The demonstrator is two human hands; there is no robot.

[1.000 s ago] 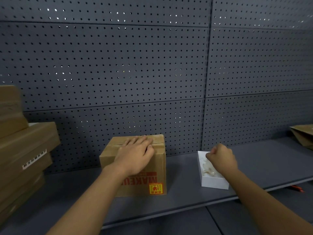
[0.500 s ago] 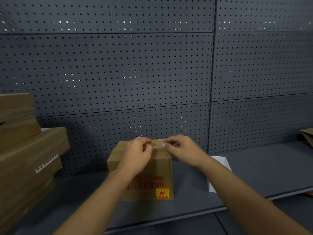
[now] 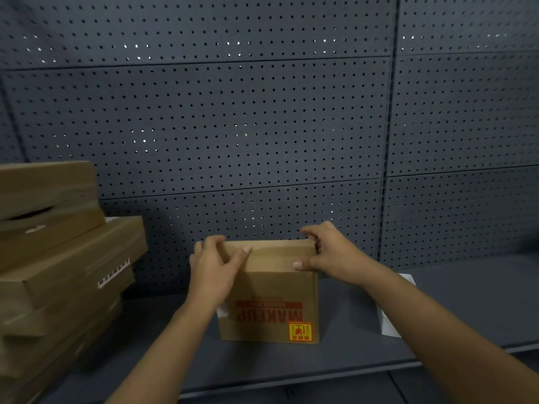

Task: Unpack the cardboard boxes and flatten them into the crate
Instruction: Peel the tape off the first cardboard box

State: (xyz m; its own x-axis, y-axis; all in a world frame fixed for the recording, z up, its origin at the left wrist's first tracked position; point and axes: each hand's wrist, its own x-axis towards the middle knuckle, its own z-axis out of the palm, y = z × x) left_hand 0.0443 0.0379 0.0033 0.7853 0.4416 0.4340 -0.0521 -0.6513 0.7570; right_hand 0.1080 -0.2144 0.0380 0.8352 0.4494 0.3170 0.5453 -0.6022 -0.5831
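A dark grey perforated metal pegboard wall point(image 3: 233, 126) fills most of the view, built of wide panels stacked one above another with thin horizontal seams between them. Right of the wall's middle, a vertical dark upright point(image 3: 389, 141) divides the panels into two bays. Small bright glints show through some holes, mostly in the upper panels. Below the wall, a flat dark grey metal shelf point(image 3: 466, 301) juts forward, its front edge catching pale light.

Box point(image 3: 269, 290) on shelf point(image 3: 455, 316), stacked boxes point(image 3: 58, 266) left.
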